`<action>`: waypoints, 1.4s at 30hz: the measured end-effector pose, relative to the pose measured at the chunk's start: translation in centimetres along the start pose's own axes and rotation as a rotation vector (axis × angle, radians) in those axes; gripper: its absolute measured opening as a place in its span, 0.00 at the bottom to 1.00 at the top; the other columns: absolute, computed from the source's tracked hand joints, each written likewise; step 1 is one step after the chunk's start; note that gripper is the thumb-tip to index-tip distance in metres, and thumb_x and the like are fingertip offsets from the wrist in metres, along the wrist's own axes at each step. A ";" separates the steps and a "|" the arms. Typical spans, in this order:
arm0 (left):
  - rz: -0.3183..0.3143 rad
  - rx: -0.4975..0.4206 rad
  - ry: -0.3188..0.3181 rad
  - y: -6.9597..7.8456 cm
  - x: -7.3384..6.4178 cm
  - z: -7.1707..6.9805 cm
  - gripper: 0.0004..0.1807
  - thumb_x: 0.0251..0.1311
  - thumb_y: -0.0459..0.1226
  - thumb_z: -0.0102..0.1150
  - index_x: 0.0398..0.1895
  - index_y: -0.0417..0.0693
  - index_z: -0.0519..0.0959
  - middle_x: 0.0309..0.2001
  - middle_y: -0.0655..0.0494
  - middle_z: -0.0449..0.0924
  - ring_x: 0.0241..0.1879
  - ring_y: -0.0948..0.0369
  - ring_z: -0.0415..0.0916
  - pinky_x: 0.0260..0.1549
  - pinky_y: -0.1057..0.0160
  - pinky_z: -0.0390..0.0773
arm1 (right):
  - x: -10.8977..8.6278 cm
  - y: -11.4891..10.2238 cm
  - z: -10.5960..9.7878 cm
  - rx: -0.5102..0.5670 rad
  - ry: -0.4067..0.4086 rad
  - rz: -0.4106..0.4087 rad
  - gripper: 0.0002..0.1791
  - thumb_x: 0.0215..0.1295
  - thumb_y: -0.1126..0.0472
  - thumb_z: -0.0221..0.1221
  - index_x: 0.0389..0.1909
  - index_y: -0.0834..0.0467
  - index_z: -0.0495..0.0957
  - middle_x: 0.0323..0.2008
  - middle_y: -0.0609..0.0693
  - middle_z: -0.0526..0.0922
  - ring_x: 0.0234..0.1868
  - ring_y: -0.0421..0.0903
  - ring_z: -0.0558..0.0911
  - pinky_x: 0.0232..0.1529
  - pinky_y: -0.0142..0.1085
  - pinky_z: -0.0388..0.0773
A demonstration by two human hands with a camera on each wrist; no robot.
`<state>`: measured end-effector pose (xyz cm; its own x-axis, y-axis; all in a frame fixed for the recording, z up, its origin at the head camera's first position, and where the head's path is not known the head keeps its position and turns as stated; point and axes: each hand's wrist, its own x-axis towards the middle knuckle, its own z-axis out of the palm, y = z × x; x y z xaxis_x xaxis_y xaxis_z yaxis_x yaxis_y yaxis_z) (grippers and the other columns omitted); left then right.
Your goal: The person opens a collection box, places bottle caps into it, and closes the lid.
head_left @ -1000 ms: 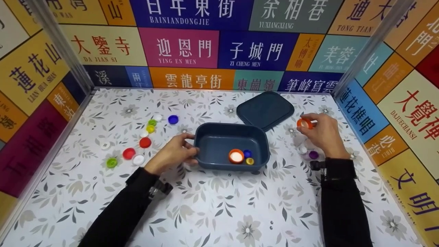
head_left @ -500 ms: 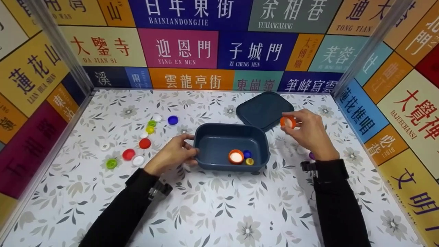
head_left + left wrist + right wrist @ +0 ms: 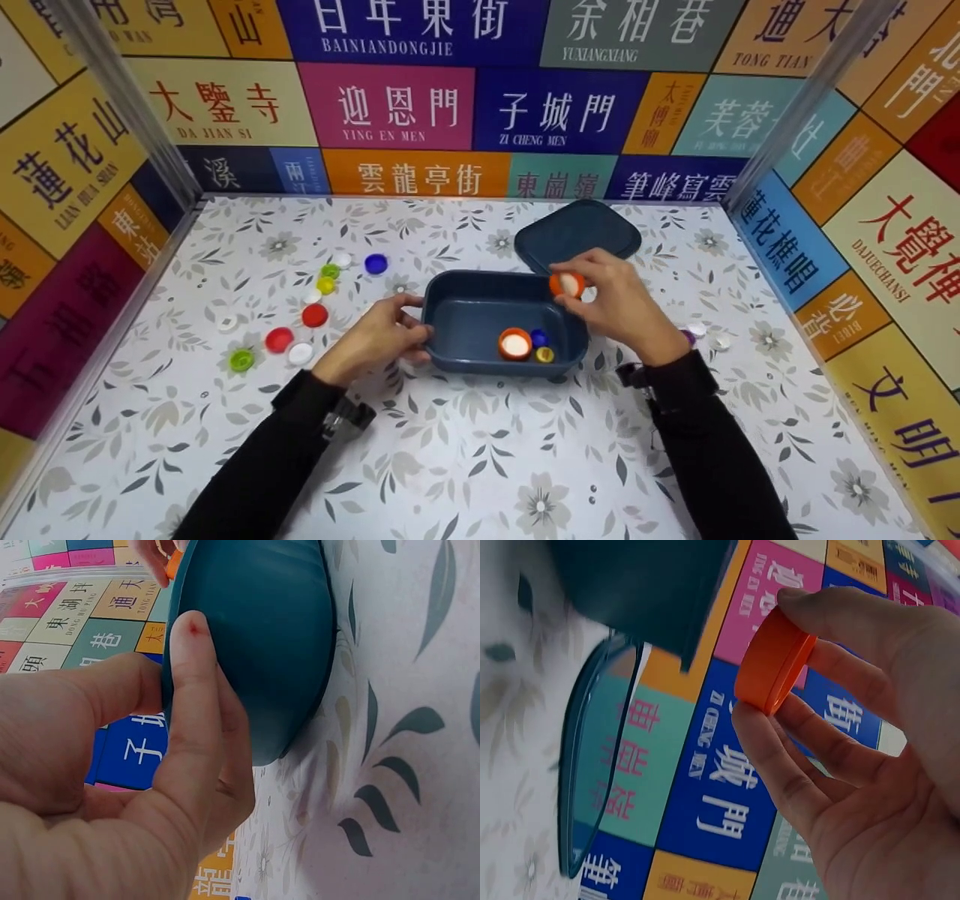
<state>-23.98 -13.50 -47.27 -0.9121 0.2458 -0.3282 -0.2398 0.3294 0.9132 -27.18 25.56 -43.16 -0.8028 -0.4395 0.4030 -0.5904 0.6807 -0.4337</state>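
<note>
A dark blue rectangular box [image 3: 480,367] stands in the middle of the table. My left hand [image 3: 375,336] grips its left wall at the rim; in the left wrist view a fingertip [image 3: 193,634] lies flat against the outer wall. Between thumb and fingertips, my right hand [image 3: 619,307] pinches an orange bottle cap [image 3: 568,284] with a pale inside, held up over the box's back right corner. The right wrist view shows this cap edge-on. Inside the box, at the right, lie another orange cap [image 3: 515,344], a small blue cap [image 3: 538,339] and a small gold cap [image 3: 544,355].
The box's dark blue lid [image 3: 581,232] lies flat behind it. Several loose caps are scattered at the left, among them a blue one [image 3: 376,263], a red one [image 3: 314,315] and a green one [image 3: 241,360]. A white cap [image 3: 697,329] lies at the right beside a partly hidden purple one.
My right hand has carried the orange bottle cap leftward from the right side of the table to the box's back right corner. The left hand has kept its grip on the box.
</note>
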 end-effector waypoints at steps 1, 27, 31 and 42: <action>-0.001 -0.004 0.001 0.0 0.0 0.0 0.35 0.80 0.33 0.68 0.86 0.42 0.70 0.52 0.43 0.86 0.34 0.59 0.92 0.44 0.60 0.98 | 0.1 -0.2 0.4 0.005 -0.014 -0.012 0.25 0.69 0.64 0.82 0.66 0.59 0.92 0.57 0.63 0.90 0.56 0.63 0.92 0.58 0.55 0.93; -0.005 -0.035 -0.010 0.3 0.0 0.3 0.33 0.81 0.30 0.66 0.86 0.42 0.70 0.52 0.43 0.85 0.35 0.59 0.92 0.44 0.61 0.98 | 2.3 -1.5 3.7 -0.083 -0.334 -0.032 0.21 0.69 0.67 0.82 0.62 0.60 0.94 0.55 0.61 0.92 0.57 0.59 0.89 0.61 0.54 0.94; -0.003 -0.036 -0.008 0.2 0.0 0.3 0.33 0.81 0.30 0.66 0.86 0.42 0.71 0.52 0.43 0.85 0.34 0.60 0.91 0.44 0.61 0.97 | 2.9 -1.7 4.0 -0.089 -0.356 -0.031 0.21 0.69 0.66 0.82 0.61 0.61 0.94 0.54 0.62 0.93 0.56 0.60 0.88 0.62 0.54 0.93; 0.017 -0.028 -0.006 0.1 0.0 0.2 0.34 0.81 0.32 0.67 0.86 0.38 0.69 0.51 0.44 0.86 0.34 0.61 0.91 0.41 0.64 0.96 | 3.0 -1.3 4.8 -0.090 -0.407 -0.055 0.15 0.72 0.67 0.78 0.58 0.60 0.95 0.54 0.60 0.97 0.53 0.61 0.88 0.61 0.57 0.90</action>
<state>-23.94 -13.30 -47.24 -0.9140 0.2569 -0.3141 -0.2338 0.2993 0.9251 -29.19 20.51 -45.28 -0.7482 -0.6603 0.0650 -0.6385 0.6899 -0.3411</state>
